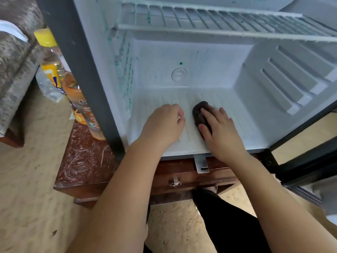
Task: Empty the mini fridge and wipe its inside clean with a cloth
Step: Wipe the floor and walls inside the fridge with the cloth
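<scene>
The mini fridge [155, 57] stands open on a low wooden cabinet, its white inside bare of goods. Green smears mark its left wall and back wall. A dark bunched cloth [199, 111] lies on the ribbed fridge floor. My right hand [221, 128] lies on top of the cloth with fingers spread and straight, pressing it down. My left hand [164, 125] rests on the fridge floor just left of the cloth, fingers curled under, holding nothing that I can see. A white wire shelf [209, 22] sits in the upper part of the fridge.
Drink bottles stand left of the fridge on the cabinet top: a yellow-capped one [49, 57] and an orange-labelled one [85, 110]. The fridge door [310, 143] hangs open at the right. A drawer with a metal pull [175, 182] faces me below. A sofa arm [16, 70] is at far left.
</scene>
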`<state>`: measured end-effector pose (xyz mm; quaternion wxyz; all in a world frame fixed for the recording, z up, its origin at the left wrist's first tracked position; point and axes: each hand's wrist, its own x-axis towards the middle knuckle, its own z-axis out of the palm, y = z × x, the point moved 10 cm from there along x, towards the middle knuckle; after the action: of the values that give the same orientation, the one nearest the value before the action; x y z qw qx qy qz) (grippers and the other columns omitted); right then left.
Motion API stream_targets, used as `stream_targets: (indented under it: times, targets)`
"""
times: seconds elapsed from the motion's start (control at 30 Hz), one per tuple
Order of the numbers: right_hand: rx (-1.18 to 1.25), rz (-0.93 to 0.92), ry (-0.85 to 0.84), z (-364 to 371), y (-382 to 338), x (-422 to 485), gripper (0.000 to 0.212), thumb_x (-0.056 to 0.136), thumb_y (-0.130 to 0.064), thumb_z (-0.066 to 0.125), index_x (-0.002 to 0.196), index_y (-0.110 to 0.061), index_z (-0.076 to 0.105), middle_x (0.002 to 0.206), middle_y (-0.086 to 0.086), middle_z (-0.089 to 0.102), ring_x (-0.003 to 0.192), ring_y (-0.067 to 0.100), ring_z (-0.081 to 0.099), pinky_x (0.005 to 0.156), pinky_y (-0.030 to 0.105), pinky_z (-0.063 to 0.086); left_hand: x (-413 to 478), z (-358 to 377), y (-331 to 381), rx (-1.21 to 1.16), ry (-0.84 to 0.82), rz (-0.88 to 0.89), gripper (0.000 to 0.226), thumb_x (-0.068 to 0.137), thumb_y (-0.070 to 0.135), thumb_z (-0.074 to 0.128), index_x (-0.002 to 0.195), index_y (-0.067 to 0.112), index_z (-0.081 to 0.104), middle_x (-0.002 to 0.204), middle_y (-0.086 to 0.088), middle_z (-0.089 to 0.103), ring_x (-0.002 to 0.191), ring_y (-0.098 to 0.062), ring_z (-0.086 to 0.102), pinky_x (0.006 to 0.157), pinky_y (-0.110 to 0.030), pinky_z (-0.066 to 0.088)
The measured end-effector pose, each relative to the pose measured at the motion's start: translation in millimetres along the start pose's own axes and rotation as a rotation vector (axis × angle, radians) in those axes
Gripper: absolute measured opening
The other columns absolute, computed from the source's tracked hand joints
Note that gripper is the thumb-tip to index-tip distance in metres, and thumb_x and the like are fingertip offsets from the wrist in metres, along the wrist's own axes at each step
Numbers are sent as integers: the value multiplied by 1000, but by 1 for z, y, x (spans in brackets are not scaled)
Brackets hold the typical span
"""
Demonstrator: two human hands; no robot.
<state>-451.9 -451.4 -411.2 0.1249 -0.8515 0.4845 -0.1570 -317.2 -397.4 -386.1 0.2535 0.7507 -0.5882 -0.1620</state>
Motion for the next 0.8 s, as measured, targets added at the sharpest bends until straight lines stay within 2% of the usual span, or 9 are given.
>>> stream_targets:
  times: [0.13, 0.23, 0.37, 0.43, 0.5, 0.57, 0.63, 0.73, 0.8]
  targets:
    - [0, -39, 28, 4, 1, 34, 43, 98, -22, 49, 140, -13, 47, 146, 6, 43, 135, 31, 32, 112, 38, 27, 9, 9, -3, 25, -2, -7, 26, 98, 24, 45, 118, 16, 59, 116, -3, 58, 105, -21, 54, 91, -39, 46]
    - [-96, 12, 67, 0, 3, 56, 41, 97, -30, 50, 138, -23, 50, 141, -4, 49, 128, 30, 31, 102, 38, 32, 15, 8, -5, 18, 44, -13, 25, 98, 23, 45, 118, 16, 59, 116, -3, 58, 108, -21, 53, 91, -40, 46]
    - [-18, 15, 132, -10, 2, 80, 28, 93, -21, 55, 119, -25, 64, 119, 0, 65, 110, 31, 47, 86, 32, 38, 22, 1, -10, 19, 119, -30, 27, 97, 22, 47, 120, 16, 59, 116, -3, 58, 109, -21, 51, 93, -40, 44]
    - [75, 38, 272, -33, 7, 90, 30, 88, -15, 56, 115, -23, 67, 114, 4, 68, 106, 29, 57, 87, 31, 43, 25, -3, -12, 9, 154, -44, 26, 96, 21, 48, 119, 16, 59, 116, -2, 58, 111, -22, 51, 93, -40, 43]
    - [219, 85, 526, -70, 14, 91, 33, 86, -14, 55, 116, -19, 67, 115, 4, 67, 105, 20, 60, 91, 20, 41, 28, -6, -14, -15, 183, -58, 25, 96, 21, 49, 118, 17, 59, 115, -1, 58, 111, -21, 50, 93, -38, 42]
    - [385, 113, 760, -96, 19, 88, 35, 86, -9, 56, 119, -16, 66, 118, 4, 59, 97, 0, 54, 88, 1, 31, 29, -7, -15, -40, 200, -69, 25, 96, 21, 49, 118, 17, 59, 115, 0, 58, 111, -21, 50, 93, -38, 41]
    - [498, 82, 906, -99, 15, 89, 35, 84, -3, 58, 116, -13, 67, 115, 4, 52, 94, -6, 49, 88, -1, 32, 30, -7, -15, -45, 214, -73, 26, 96, 21, 49, 120, 17, 58, 116, 0, 58, 111, -21, 50, 93, -38, 41]
    - [585, 80, 1000, -90, 13, 95, 29, 76, -2, 62, 101, -10, 72, 103, -1, 51, 91, -1, 52, 87, 6, 38, 30, -7, -19, -51, 230, -77, 28, 95, 21, 50, 122, 17, 56, 116, 1, 57, 110, -21, 50, 90, -34, 41]
    - [551, 98, 960, -86, 12, 105, 26, 72, -2, 63, 93, -13, 72, 98, -7, 50, 88, 1, 53, 80, 2, 35, 30, -7, -23, -60, 246, -83, 28, 94, 20, 51, 121, 17, 57, 115, 0, 58, 109, -21, 51, 89, -34, 41]
